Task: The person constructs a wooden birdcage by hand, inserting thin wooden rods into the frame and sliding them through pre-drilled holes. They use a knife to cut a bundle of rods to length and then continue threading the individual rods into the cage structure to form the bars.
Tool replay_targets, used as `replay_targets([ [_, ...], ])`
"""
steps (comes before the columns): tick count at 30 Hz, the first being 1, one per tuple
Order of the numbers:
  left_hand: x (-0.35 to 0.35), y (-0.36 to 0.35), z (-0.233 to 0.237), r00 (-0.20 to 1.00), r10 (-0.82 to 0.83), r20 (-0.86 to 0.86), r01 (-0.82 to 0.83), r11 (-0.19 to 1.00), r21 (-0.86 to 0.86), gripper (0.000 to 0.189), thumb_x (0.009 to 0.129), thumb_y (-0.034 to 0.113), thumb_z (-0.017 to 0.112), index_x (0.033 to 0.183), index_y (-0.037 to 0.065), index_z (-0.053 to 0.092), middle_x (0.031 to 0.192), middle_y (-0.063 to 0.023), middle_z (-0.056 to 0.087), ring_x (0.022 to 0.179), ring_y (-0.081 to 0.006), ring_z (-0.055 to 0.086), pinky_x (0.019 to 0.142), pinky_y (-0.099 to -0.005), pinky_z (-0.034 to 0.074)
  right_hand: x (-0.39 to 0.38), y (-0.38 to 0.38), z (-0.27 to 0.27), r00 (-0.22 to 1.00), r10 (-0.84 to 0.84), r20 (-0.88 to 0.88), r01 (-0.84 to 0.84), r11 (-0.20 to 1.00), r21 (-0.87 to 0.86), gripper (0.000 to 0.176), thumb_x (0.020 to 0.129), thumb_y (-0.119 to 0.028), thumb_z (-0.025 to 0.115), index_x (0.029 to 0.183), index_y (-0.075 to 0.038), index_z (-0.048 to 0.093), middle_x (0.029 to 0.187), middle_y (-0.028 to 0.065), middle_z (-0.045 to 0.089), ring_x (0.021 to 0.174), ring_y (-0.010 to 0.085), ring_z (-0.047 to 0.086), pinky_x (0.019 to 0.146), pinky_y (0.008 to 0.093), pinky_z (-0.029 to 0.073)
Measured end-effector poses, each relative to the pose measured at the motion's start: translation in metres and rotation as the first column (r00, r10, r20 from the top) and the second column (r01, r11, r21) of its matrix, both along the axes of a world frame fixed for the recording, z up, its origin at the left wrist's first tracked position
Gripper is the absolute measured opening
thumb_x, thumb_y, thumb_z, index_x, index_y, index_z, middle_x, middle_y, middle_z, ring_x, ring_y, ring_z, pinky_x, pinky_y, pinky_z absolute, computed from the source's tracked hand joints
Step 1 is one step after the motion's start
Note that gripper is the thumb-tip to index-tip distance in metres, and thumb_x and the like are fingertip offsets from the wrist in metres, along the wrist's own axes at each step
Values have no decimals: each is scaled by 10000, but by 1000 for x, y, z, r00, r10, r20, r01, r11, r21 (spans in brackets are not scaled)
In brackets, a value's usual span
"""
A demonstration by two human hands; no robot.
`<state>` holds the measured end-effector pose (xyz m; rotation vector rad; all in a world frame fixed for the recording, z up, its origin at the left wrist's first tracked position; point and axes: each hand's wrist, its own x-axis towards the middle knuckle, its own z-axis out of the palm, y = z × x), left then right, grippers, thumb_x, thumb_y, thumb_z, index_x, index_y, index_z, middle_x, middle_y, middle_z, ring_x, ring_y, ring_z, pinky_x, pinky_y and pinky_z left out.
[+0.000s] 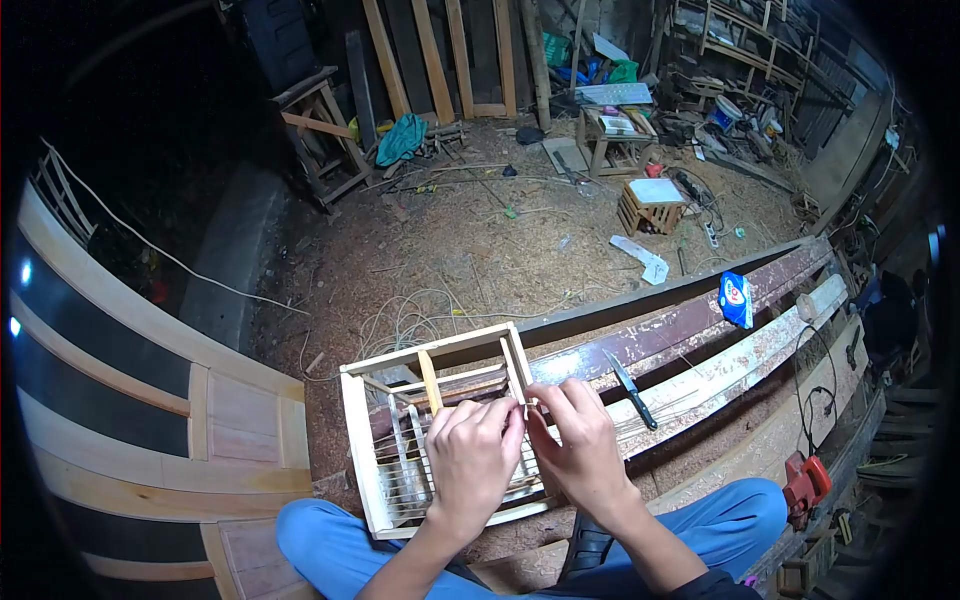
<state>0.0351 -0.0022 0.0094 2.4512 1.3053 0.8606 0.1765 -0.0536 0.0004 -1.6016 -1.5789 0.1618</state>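
Observation:
My left hand (470, 460) and my right hand (580, 445) are close together over the right side of a small wooden frame (357, 440). Both have fingers and thumb pinched. Something small and pale shows between the fingertips, too small to name. The frame is made of light wood strips, with thin rods across its near part; my hands hide some of its right side. Right of my right hand lies a knife (630, 390) with a dark handle. Thin sticks (675, 400) lie beside it on a worn, pale plank (735, 363).
A blue and white packet (735, 300) sits on the brown plank (675, 318). A red power tool (805, 488) is at the right by my knee. Panelled wooden doors (250, 415) stand at the left. Beyond, a slatted crate (650, 210) stands on the littered ground.

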Motion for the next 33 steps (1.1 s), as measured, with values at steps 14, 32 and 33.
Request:
replay_targets([
  [14,0,0,3,1000,-13,-8,13,1000,-14,146,857,126,813,994,77,799,877,-112,765,838,-325,715,804,-449,537,-15,-24,25,962,102,-252,-148,974,-169,473,936,96,635,1392,-23,597,1057,234,627,957,443,690,813,520,564],
  [32,-9,8,2,980,-150,134,172,969,-175,117,917,61,754,1026,22,774,972,-131,776,954,-333,716,917,-416,509,43,14,1,980,182,-81,-188,980,-68,216,891,91,710,1068,-27,751,1002,127,676,968,338,633,856,430,497],
  [33,-9,8,2,979,-152,133,175,969,-175,117,917,61,754,1026,22,774,972,-131,776,954,-333,716,917,-416,509,43,17,-3,965,214,-148,-225,972,-60,206,899,84,713,1067,-30,748,1004,127,676,973,335,637,859,427,496],
])
